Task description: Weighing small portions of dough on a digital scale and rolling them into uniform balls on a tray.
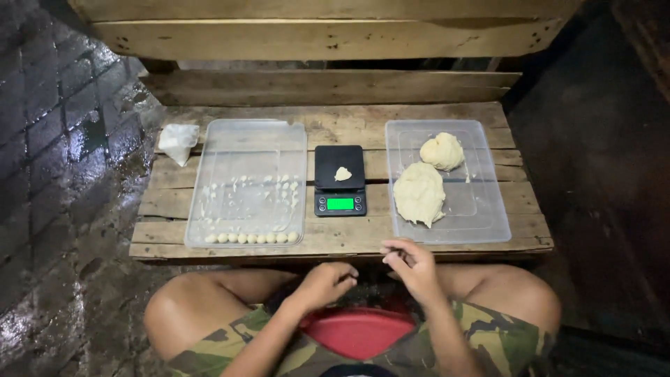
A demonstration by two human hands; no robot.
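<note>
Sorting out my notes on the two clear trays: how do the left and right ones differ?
The left tray holds a row of small dough balls along its near edge; the right tray holds two big dough lumps. The left tray's floor is smeared with bits; the right tray's is mostly clean. Both are clear, rectangular, and flank the scale.

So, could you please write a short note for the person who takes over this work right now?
Left hand: near the table edge, fingers curled; whether it holds something cannot be seen.
Right hand: beside it, fingers bent, contents unclear.
Scale: centre of the table, a small dough piece on it.
Left tray: a row of small dough balls along the near edge.
Right tray: two big dough lumps.
Done: one row of balls. Left: the big lumps are not yet portioned.
</note>
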